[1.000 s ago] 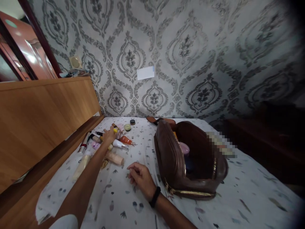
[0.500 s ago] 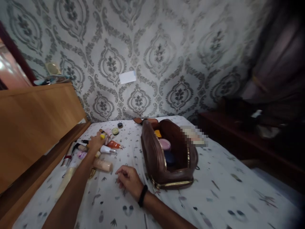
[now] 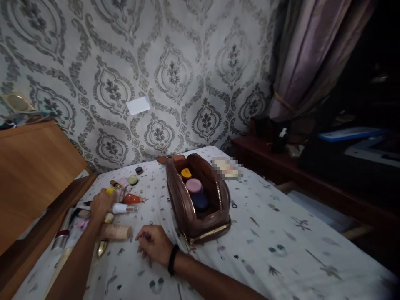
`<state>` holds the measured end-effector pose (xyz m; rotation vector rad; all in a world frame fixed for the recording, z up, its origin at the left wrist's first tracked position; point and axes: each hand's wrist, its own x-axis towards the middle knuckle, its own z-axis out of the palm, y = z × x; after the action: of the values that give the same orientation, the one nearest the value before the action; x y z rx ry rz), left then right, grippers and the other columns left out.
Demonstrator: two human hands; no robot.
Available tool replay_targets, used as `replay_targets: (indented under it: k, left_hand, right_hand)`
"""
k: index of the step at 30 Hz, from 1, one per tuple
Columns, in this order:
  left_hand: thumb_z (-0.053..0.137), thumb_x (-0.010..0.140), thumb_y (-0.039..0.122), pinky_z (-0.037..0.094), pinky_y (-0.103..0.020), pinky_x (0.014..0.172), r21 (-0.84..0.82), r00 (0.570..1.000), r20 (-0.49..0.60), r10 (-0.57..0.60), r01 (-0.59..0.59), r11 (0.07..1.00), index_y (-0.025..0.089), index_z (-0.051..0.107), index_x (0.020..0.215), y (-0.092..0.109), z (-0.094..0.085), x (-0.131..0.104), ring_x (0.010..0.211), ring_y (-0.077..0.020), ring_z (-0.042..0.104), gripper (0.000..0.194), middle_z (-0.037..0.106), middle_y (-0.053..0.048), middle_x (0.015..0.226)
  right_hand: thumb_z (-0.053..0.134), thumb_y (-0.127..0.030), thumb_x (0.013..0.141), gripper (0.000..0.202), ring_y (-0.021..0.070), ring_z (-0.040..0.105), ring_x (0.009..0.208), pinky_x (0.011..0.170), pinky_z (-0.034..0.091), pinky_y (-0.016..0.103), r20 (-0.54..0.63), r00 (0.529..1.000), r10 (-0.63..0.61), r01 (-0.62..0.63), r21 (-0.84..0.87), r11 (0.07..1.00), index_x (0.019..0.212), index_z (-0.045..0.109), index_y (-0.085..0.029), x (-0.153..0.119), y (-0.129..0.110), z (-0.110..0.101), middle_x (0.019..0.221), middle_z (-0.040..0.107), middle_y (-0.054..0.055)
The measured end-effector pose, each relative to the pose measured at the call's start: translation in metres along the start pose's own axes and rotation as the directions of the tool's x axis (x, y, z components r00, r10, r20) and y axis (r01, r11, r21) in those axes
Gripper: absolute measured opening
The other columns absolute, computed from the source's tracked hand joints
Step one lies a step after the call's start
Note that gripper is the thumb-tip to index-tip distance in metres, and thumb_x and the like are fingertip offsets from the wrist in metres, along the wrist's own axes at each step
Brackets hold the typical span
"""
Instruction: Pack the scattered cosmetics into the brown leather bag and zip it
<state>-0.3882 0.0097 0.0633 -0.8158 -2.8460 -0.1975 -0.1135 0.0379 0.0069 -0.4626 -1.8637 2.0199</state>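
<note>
Printed sheet (image 3: 265, 233); left hand (image 3: 101, 204) hides some cosmetics (image 3: 117, 231), its grip unclear.

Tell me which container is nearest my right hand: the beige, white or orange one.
The beige one: its end lies just short of your right hand, while the white one and orange one lie farther off.

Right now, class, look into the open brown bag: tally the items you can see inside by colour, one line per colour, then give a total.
Orange-yellow item: 1
Pink round item: 1
Dark blue item: 1
Total visible inside the brown bag: 3
</note>
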Motion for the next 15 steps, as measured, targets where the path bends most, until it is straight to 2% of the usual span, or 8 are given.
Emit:
replay_targets:
  k: [5, 9, 13, 15]
  left_hand:
    - [0.028, 0.086, 0.055, 0.050, -0.050, 0.078, -0.075, 0.998, -0.055, 0.006, -0.011, 0.997, 0.008, 0.059, 0.107, -0.008, -0.009, 0.001, 0.100, -0.0446, 0.065, 0.060, 0.069, -0.029, 0.100]
    - [0.023, 0.086, 0.056, 0.051, -0.044, 0.078, -0.207, 0.991, -0.079, 0.103, -0.118, 0.971, 0.016, 0.059, 0.090, -0.008, -0.021, 0.001, 0.092, -0.0359, 0.068, 0.054, 0.070, -0.019, 0.087]
    - [0.023, 0.084, 0.060, 0.055, -0.033, 0.073, -0.381, 0.969, -0.069, 0.239, -0.247, 0.891, 0.020, 0.058, 0.083, 0.008, -0.030, -0.004, 0.080, -0.0247, 0.067, 0.053, 0.068, -0.007, 0.078]
    - [0.032, 0.080, 0.066, 0.057, -0.032, 0.072, -0.560, 0.956, -0.067, 0.287, -0.274, 0.782, 0.019, 0.059, 0.082, 0.024, -0.036, -0.012, 0.079, -0.0238, 0.066, 0.054, 0.067, -0.005, 0.079]
  right_hand:
    - [0.049, -0.004, 0.076, 0.017, 0.0055, 0.050, 0.041, 0.041, 0.035, 0.014, -0.004, 1.000, 0.001, -0.001, -0.010, 1.000, 0.078, 0.062, -0.015, 0.000, -0.001, -0.001, 0.057, 0.056, -0.007]
    - [0.049, -0.004, 0.076, 0.018, 0.0055, 0.050, 0.041, 0.042, 0.036, 0.014, -0.005, 1.000, -0.008, 0.008, -0.017, 1.000, 0.079, 0.063, -0.015, 0.000, 0.000, -0.001, 0.058, 0.056, -0.006]
    - [0.049, -0.004, 0.076, 0.018, 0.0052, 0.050, 0.042, 0.042, 0.035, 0.014, -0.011, 1.000, -0.017, 0.017, -0.020, 1.000, 0.078, 0.063, -0.015, -0.001, -0.001, 0.000, 0.058, 0.056, -0.006]
    - [0.050, -0.004, 0.075, 0.018, 0.0051, 0.050, 0.042, 0.041, 0.035, 0.013, -0.010, 1.000, -0.023, 0.023, -0.019, 1.000, 0.078, 0.064, -0.015, -0.001, -0.001, 0.000, 0.058, 0.056, -0.006]
